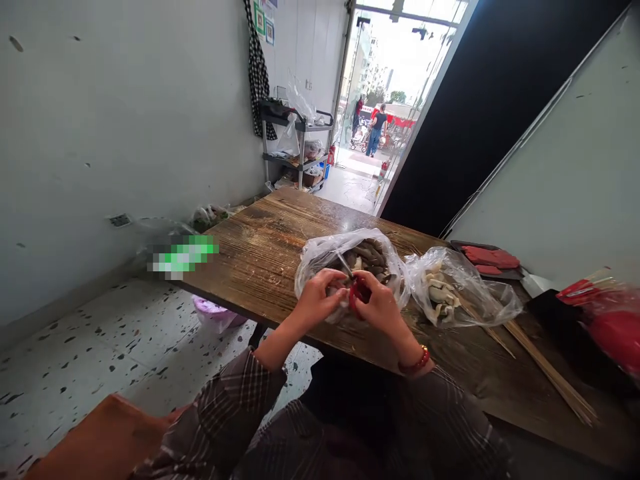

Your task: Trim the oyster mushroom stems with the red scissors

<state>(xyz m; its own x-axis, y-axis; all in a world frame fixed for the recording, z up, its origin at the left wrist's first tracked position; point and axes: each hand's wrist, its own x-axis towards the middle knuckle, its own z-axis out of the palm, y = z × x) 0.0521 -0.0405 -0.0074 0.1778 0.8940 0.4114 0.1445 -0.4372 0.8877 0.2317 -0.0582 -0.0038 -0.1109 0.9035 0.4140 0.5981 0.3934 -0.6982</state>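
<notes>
Holding red-handled metal scissors (pixel 355 288): right hand (pixel 379 304), near crinkled bag (pixel 313 257).

a black-and-white checked cloth (pixel 256 73) is hanging beside a three-tier utility cart (pixel 301 148), which is holding plastic bags (pixel 301 103). beyond the glass door (pixel 353 77), a person in blue trousers (pixel 377 130) is standing. a purple basin (pixel 223 321) is sitting on the speckled floor (pixel 130 360).

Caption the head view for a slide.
Right hand gripping a red-handled tool, left hand close by, at an open plastic bag.
</notes>
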